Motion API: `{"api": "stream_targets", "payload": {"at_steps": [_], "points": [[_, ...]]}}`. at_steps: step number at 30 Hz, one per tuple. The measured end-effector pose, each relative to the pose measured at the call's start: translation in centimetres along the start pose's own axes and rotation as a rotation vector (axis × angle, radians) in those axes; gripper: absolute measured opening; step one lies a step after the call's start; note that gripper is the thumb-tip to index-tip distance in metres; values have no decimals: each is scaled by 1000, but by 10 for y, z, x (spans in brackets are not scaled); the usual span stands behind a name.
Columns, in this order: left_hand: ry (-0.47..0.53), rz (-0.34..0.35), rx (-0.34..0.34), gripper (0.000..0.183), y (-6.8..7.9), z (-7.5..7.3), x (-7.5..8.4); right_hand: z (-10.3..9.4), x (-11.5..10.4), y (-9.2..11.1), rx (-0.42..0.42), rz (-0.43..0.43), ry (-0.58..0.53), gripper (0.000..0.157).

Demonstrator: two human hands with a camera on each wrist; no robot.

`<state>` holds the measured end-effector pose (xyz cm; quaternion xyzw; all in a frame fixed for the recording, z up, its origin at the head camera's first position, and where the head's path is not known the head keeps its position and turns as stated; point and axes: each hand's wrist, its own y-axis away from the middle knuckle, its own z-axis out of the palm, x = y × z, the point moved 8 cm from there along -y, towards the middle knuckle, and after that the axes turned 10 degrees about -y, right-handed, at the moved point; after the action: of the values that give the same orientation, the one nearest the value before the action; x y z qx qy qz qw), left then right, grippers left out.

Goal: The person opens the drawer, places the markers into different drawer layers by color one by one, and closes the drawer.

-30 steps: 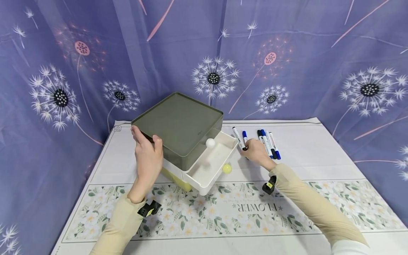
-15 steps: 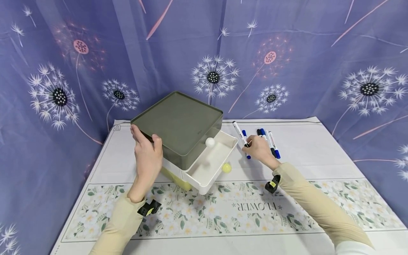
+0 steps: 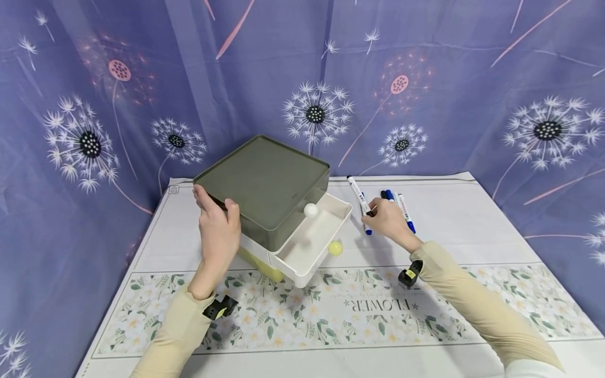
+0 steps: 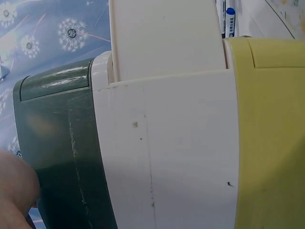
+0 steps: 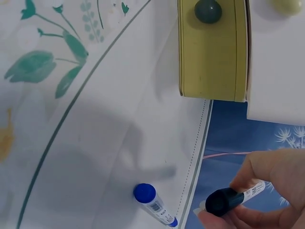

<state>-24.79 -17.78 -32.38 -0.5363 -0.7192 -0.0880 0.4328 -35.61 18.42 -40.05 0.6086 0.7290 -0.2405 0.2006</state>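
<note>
A small drawer cabinet stands tilted toward the viewer's left, with a dark green top tier, a white middle tier and a yellow lower tier. Its white drawer is pulled out and looks bare inside. My left hand rests against the green tier's left side, fingers extended along the edge. Right of the drawer, my right hand pinches a black-capped whiteboard marker between thumb and fingers, raised off the table. Below it lies a blue-capped marker.
Several more markers lie just beyond my right hand, partly hidden by it. Round knobs stick out from the drawers, a white knob and a yellow knob among them. A purple dandelion curtain hangs behind the table.
My right hand has lifted the black-capped marker off the table and drawn it slightly right, uncovering the blue-capped marker beneath. The left hand and the cabinet stay where they were.
</note>
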Motion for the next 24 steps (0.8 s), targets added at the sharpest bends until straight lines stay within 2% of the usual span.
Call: {"api": "stream_targets", "payload": {"at_steps": [5, 16, 24], "points": [[0, 9, -3, 73, 0, 0, 1, -6, 1, 3, 28, -9, 13, 31], [1, 8, -1, 72, 0, 2, 0, -6, -2, 9, 15, -13, -30, 28], [3, 6, 7, 72, 0, 1, -1, -11, -10, 11, 42, -72, -37, 26]]}}
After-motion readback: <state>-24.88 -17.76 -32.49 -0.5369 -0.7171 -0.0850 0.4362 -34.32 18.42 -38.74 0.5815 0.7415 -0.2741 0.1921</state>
